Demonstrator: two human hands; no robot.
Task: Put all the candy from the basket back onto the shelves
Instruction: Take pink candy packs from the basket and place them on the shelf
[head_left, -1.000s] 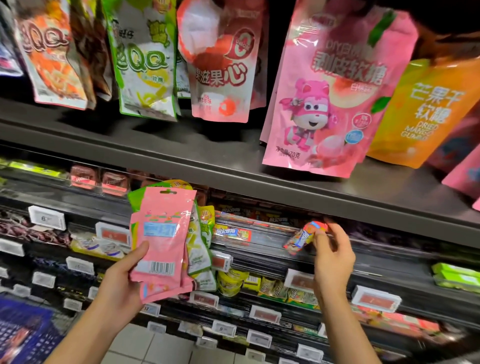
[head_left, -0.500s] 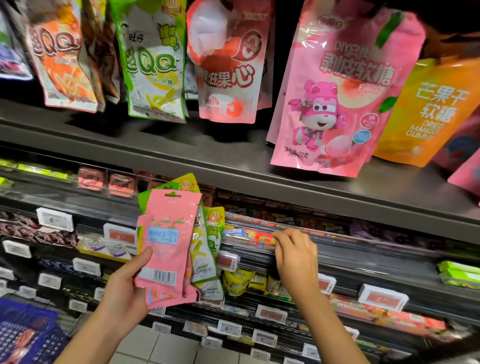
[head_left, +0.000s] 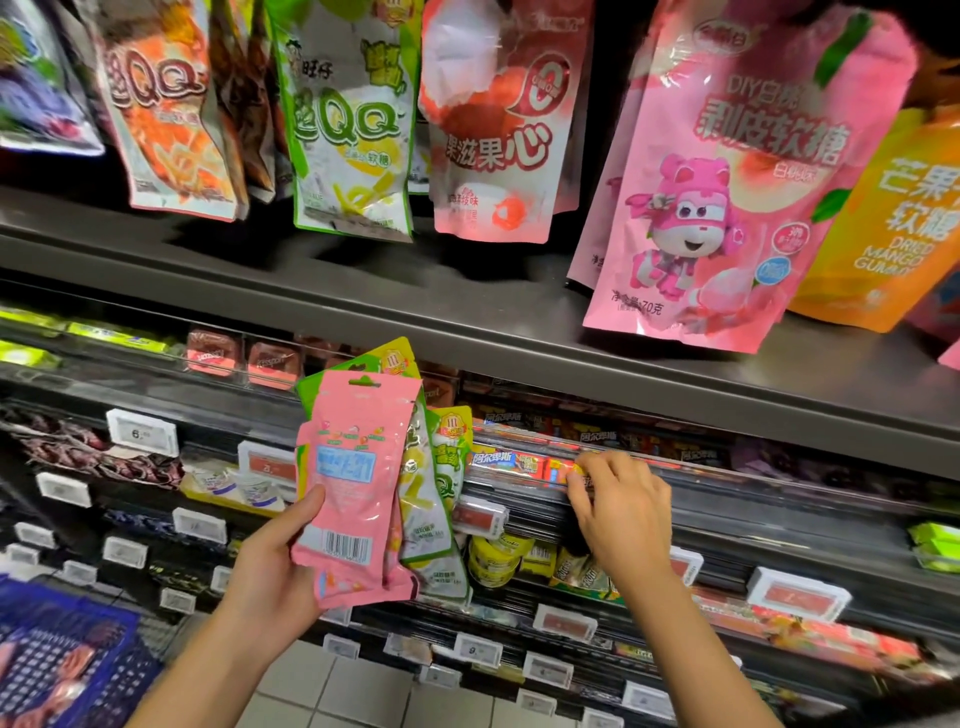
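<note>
Moved leftward, right hand (head_left: 618, 512) now curls at the candy rolls (head_left: 511, 463) mid-frame; whether it grips one, I cannot tell. Left hand (head_left: 275, 566) clamps light, slippery, floppy packets (head_left: 353, 483) — best pinched by their lower edges.

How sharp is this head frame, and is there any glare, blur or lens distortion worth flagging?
Head view: the hanging pink cartoon-character pouch shows glossy glare and ghosted print from motion blur; the wide-angle lens bows the grey metal shelf edge; the blue plastic basket at the corner is smeared; the pink barcode packet in the left hand is fairly sharp; the right hand is softer.
</note>
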